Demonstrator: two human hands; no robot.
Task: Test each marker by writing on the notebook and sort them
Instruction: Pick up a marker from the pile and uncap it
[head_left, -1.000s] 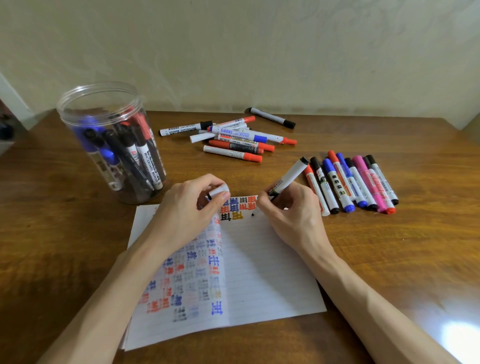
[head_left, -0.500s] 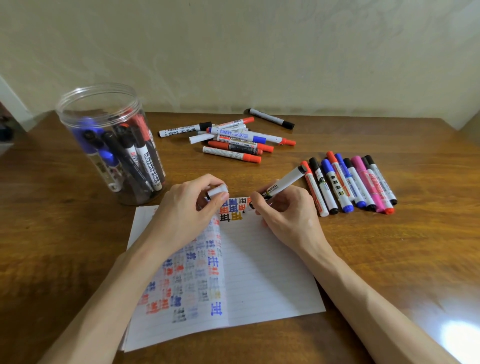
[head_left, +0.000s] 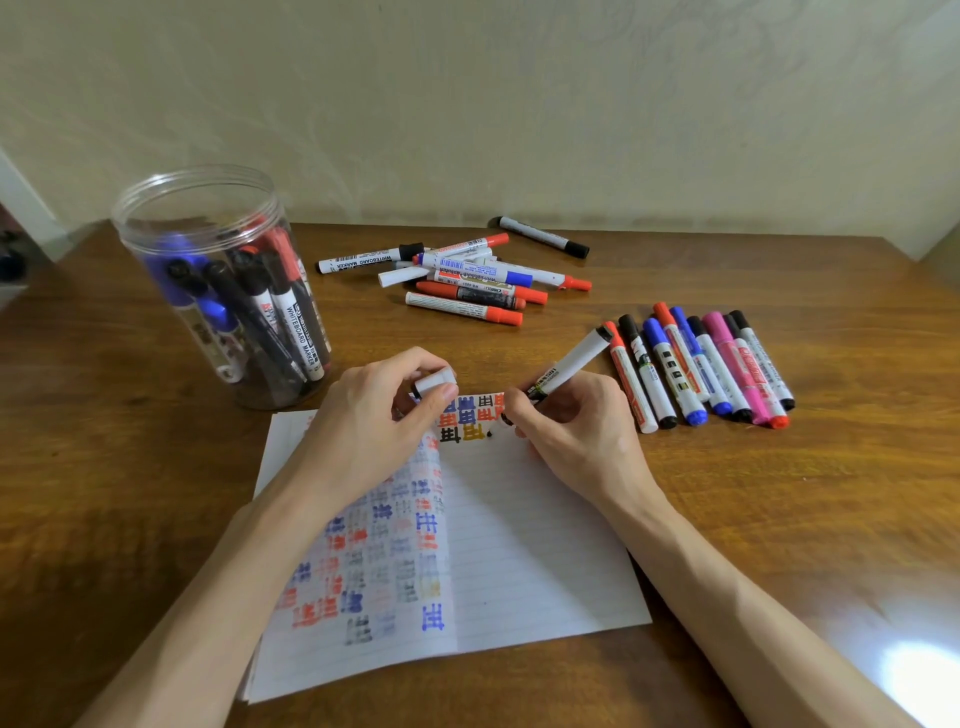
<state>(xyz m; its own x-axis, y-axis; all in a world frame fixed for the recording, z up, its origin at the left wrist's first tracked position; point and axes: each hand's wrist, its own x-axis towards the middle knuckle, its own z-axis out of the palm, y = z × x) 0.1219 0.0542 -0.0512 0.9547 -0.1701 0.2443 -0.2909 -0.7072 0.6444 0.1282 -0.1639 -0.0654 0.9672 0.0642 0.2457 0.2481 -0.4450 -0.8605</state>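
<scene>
Desk: brown wood, carries everything, with a glare patch at its near right corner.

Notebook: open at the middle of the near edge. The left page is crowded with red, blue and black test characters and the right page is mostly blank. With marks packed this tightly, a faint stroke could be read as a good one.

Jar: clear plastic, toward the left edge, with untested markers leaning inside. The left forearm lies near it, so a wide elbow swing could tip it.

Sorted row: toward the right edge, near the right hand. The tail of the held marker points at its nearest red one, and a careless lift could roll the row out of order.

Loose pile: toward the far edge, with a lone marker apart behind it. The two groups are not labelled, so a tested pen may well land in the wrong one.

Left hand: rests on the notebook's top, fingers curled, pinching a pale cap.

Right hand: fingers wrapped round the marker, dark tip down at the top of the right page.

Black dot: on the paper just beside the tip.

Main worry: the tip sits close to the paper's top edge, so a long stroke may run onto the desk. Wet ink could also smear under the heel of the hand.
</scene>
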